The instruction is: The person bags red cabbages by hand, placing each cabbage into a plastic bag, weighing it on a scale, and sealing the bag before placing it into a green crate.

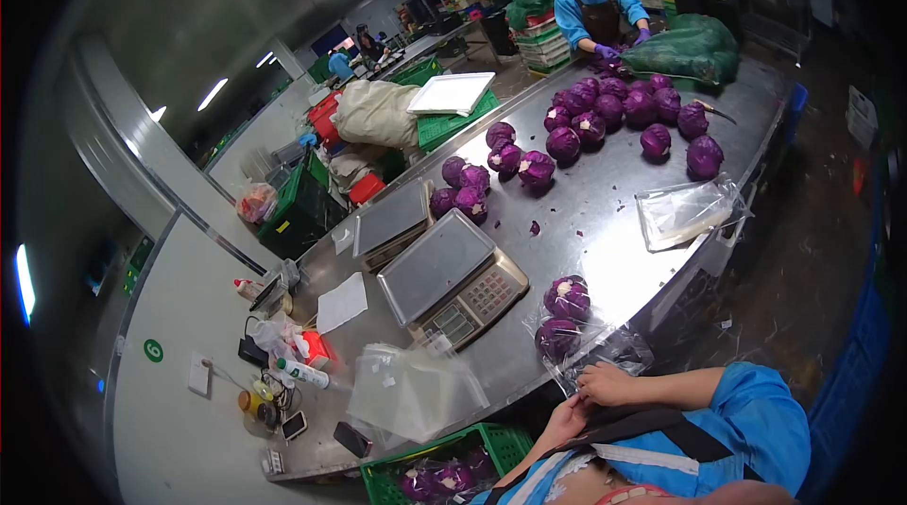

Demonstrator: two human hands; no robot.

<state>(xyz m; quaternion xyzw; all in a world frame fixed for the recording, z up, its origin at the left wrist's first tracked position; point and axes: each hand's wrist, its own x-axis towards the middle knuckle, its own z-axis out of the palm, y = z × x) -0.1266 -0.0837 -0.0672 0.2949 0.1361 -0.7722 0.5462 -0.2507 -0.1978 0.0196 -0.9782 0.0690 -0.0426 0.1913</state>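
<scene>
Two purple cabbages (pixel 567 298) lie at the table's near edge inside a clear plastic bag (pixel 619 350). The bag's gathered end reaches my hands, just in front of my body. My right hand (pixel 607 383) has its fingers curled in on the bag's end. Close against it, my left hand (pixel 566 422) pinches the same end of the plastic. The fingertips of both hands are partly hidden. Left of the bagged cabbages stands a digital scale (pixel 453 278) with a bare flat pan.
Many loose cabbages (pixel 609 111) cover the far part of the metal table (pixel 586 222). A co-worker (pixel 595 9) in purple gloves stands there beside a green net sack (pixel 685 50). Flat plastic bags (pixel 411 392) lie near me, above a green crate (pixel 505 448) of bagged cabbages.
</scene>
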